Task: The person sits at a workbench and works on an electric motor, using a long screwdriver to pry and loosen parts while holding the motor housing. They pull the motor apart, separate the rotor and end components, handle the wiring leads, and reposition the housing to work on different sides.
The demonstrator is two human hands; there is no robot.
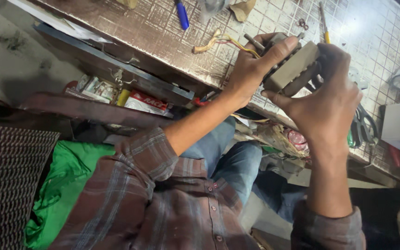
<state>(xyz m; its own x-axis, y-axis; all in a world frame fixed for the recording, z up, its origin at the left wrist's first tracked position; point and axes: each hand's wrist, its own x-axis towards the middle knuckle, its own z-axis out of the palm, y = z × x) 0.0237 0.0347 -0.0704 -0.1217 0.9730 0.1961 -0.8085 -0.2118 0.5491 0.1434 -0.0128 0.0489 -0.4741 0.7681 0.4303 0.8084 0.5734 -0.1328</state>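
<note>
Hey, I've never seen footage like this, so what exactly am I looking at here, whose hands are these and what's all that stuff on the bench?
There is one picture, taken by a camera worn on a person's head and looking down, so the view is tilted. No machine is involved: the two bare hands belong to the wearer, who has a plaid shirt and jeans. The left hand and right hand together grip a small tan block-shaped part with yellow wires trailing from it. Beneath lies a grid-patterned workbench carrying a blue-handled tool, a yellow-handled screwdriver and scissors. An open drawer below the bench edge holds small packets.
</note>
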